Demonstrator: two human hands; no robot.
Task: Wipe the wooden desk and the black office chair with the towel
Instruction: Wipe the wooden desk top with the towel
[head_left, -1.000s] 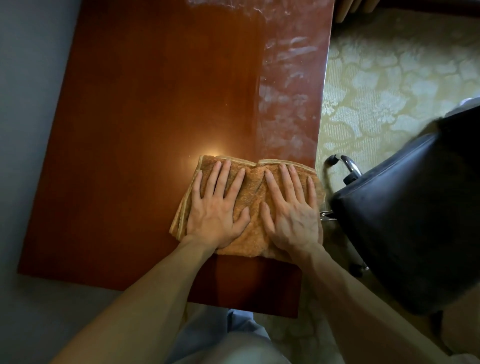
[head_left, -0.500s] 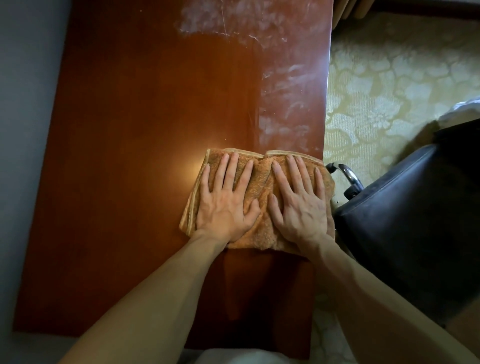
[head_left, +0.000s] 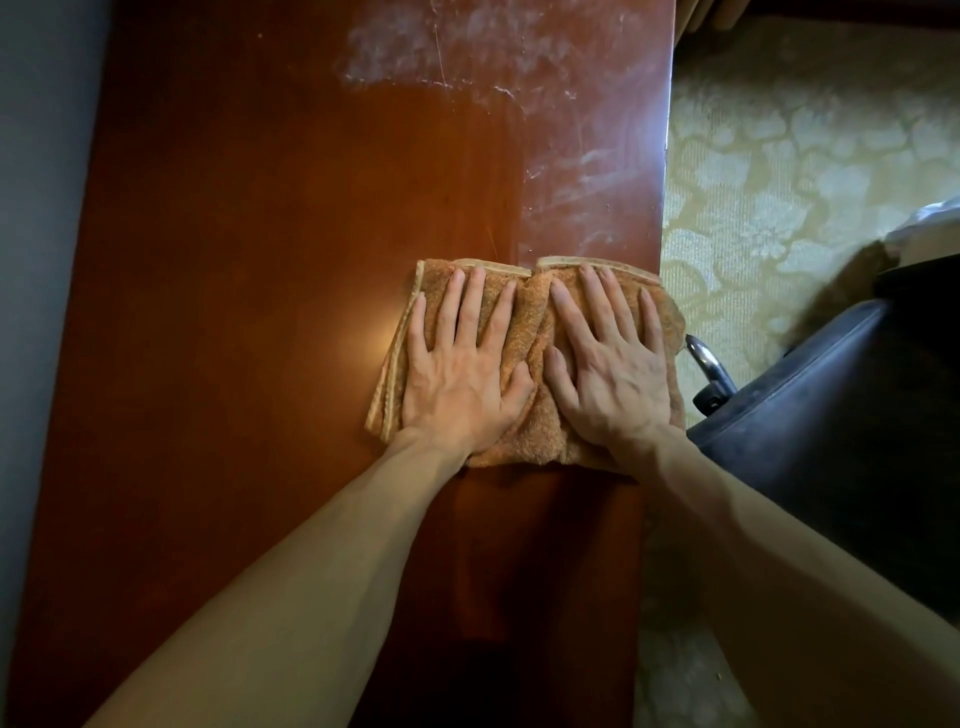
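Released, flat: left grip (head_left: 457, 374), right grip (head_left: 613, 374), pressing folded orange terry towel (head_left: 525, 322). Cut off top and bottom: glossy red-brown wooden counter (head_left: 260, 312). Mostly out of frame: black leather office chair (head_left: 857, 415). Towel at counter's right edge, long axis left-right, partly hidden.

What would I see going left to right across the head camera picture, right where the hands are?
Grey surface → bare wooden desk → towel's left edge → left hand → right hand → black office chair.
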